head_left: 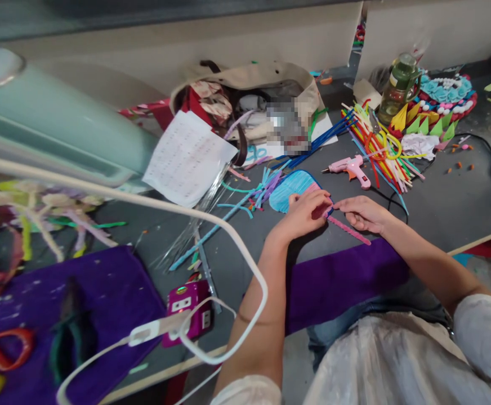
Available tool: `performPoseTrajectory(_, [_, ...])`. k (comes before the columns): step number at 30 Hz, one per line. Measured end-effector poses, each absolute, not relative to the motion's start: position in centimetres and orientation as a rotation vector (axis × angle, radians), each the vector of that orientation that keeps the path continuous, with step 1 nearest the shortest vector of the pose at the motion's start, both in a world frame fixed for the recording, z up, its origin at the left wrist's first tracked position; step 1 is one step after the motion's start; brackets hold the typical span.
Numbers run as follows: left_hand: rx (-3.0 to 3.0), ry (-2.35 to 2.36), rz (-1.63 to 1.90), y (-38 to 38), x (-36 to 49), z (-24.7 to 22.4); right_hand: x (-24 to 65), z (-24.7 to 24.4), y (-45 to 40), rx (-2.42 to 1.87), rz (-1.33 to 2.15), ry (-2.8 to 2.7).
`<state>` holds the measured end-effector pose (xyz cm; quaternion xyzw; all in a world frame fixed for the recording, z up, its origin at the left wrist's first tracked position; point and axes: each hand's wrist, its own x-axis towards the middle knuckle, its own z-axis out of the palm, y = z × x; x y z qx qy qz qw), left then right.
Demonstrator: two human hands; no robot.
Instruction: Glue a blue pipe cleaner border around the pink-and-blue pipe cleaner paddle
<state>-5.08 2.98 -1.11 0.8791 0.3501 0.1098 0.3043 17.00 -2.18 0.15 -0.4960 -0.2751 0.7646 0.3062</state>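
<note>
A flat rounded piece of pipe cleaners (pixel 288 190), light blue and pink with a dark blue edging, lies on the grey table. My left hand (pixel 307 214) is curled over its near right end and grips it there. Close by on the right, my right hand (pixel 362 214) has its thumb and forefinger pinched together at the edging; what is between the fingertips is too small to tell. From under the left fingers a pink pipe cleaner (pixel 351 231) sticks out toward the lower right, passing below my right hand.
Beyond the hands lie a pink glue gun (pixel 353 170), a pile of coloured pipe cleaners (pixel 387 149) and a green-lidded bottle (pixel 398 87). Leftward are a paper sheet (pixel 190 157), a purple power socket (pixel 188 309), pliers (pixel 72 332), scissors (pixel 7 349) and a white looped cable (pixel 211 216) in front.
</note>
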Motion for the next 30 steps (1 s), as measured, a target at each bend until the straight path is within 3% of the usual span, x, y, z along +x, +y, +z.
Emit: performPoseTrajectory(30, [2.341,0.956,0.29,2.7,-4.9,-0.9,15.7,-0.1,-3.4,-1.51,1.835,-1.136])
